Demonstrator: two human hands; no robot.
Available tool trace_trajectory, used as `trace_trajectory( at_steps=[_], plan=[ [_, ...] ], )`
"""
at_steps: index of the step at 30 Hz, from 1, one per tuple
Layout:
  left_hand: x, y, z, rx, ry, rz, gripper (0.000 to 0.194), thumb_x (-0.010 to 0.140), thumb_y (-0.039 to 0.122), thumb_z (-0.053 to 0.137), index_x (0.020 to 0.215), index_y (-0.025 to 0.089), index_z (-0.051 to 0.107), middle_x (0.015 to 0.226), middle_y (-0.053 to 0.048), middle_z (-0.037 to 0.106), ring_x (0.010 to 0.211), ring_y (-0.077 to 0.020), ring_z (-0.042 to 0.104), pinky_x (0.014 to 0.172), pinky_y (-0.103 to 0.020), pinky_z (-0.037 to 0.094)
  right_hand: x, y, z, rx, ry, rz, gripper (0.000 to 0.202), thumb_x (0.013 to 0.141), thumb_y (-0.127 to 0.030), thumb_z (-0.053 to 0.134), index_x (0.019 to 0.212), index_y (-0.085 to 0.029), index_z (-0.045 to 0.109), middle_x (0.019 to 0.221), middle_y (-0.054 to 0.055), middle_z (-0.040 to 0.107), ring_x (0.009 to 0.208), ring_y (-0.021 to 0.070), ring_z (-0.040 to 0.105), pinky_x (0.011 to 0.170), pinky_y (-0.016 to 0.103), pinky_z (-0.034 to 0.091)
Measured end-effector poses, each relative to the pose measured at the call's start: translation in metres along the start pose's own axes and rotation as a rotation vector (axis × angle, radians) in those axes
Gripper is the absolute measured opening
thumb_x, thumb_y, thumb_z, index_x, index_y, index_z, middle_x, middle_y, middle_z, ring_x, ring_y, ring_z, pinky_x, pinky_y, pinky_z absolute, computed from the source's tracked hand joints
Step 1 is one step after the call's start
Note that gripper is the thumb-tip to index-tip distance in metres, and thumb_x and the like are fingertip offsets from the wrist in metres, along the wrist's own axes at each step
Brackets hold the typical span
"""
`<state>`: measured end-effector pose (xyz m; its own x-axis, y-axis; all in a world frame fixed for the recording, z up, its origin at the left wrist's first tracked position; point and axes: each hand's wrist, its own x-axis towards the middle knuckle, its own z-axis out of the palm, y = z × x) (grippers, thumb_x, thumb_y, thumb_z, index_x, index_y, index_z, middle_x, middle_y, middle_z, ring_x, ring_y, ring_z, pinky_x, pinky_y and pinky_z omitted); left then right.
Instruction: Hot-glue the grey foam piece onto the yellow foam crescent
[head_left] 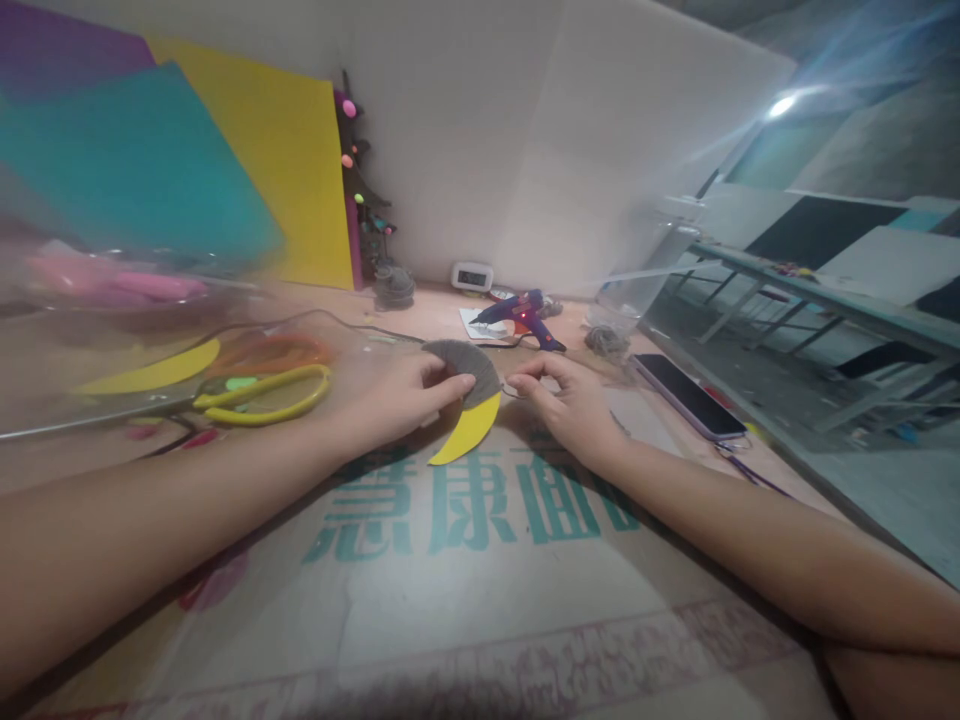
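A yellow crescent (466,432), its upper part wrapped in grey yarn (474,372), is pinched between the thumb and fingers of my left hand (409,395). Its bare yellow tip points down and to the left. Just right of it, my right hand (559,400) is closed in a pinch on a thin strand of the yarn that runs to the crescent's edge. Both hands are slightly above the printed table covering (465,580).
Yellow-handled scissors (266,395) and another yellow crescent (157,368) lie at left. Behind my hands rests a blue glue gun (525,318) with a lit red light and a cord. A small clock (472,277) stands at the back; a phone (690,395) lies at right.
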<state>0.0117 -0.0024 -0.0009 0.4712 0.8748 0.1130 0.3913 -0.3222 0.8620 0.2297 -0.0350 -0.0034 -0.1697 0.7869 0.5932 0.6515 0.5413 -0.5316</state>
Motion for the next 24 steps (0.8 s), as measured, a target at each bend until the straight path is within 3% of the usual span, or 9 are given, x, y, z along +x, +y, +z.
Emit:
trace_trajectory(
  at_steps=[4, 8, 13, 24],
  plan=[
    [0.0003, -0.002, 0.0007, -0.038, -0.009, -0.018, 0.039, 0.085, 0.052, 0.055, 0.066, 0.018, 0.058, 0.051, 0.002, 0.053, 0.044, -0.0119, 0.049, 0.04, -0.022, 0.031, 0.0013, -0.0015, -0.0008, -0.02, -0.038, -0.005, 0.019, 0.093, -0.025, 0.054, 0.081, -0.021, 0.068, 0.076, 0.001, 0.07, 0.075, 0.017, 0.063, 0.073, 0.031, 0.048],
    [0.0005, -0.0023, 0.0004, -0.038, -0.018, 0.002, 0.038, 0.085, 0.05, 0.055, 0.067, 0.018, 0.058, 0.052, 0.002, 0.054, 0.045, -0.0114, 0.049, 0.041, -0.022, 0.032, 0.0011, 0.0011, 0.0009, 0.011, -0.037, -0.007, 0.011, 0.09, -0.019, 0.057, 0.086, -0.02, 0.068, 0.084, 0.002, 0.071, 0.081, 0.0173, 0.064, 0.078, 0.032, 0.049],
    [-0.0001, -0.0005, 0.0006, -0.026, 0.0, 0.022, 0.037, 0.085, 0.049, 0.055, 0.066, 0.018, 0.058, 0.05, 0.002, 0.053, 0.044, -0.0118, 0.048, 0.041, -0.022, 0.032, 0.0009, 0.0059, 0.0013, 0.005, 0.007, -0.09, 0.018, 0.088, -0.009, 0.053, 0.094, -0.022, 0.063, 0.095, 0.004, 0.063, 0.09, 0.0174, 0.06, 0.084, 0.035, 0.048],
    [-0.0001, -0.002, -0.0005, 0.006, -0.012, 0.018, 0.038, 0.086, 0.05, 0.054, 0.065, 0.018, 0.057, 0.05, 0.003, 0.052, 0.043, -0.0107, 0.047, 0.04, -0.021, 0.03, 0.0007, 0.0027, 0.0004, -0.021, -0.024, -0.149, 0.024, 0.081, 0.0, 0.046, 0.086, -0.023, 0.054, 0.082, 0.001, 0.05, 0.079, 0.0169, 0.051, 0.072, 0.032, 0.043]
  ],
)
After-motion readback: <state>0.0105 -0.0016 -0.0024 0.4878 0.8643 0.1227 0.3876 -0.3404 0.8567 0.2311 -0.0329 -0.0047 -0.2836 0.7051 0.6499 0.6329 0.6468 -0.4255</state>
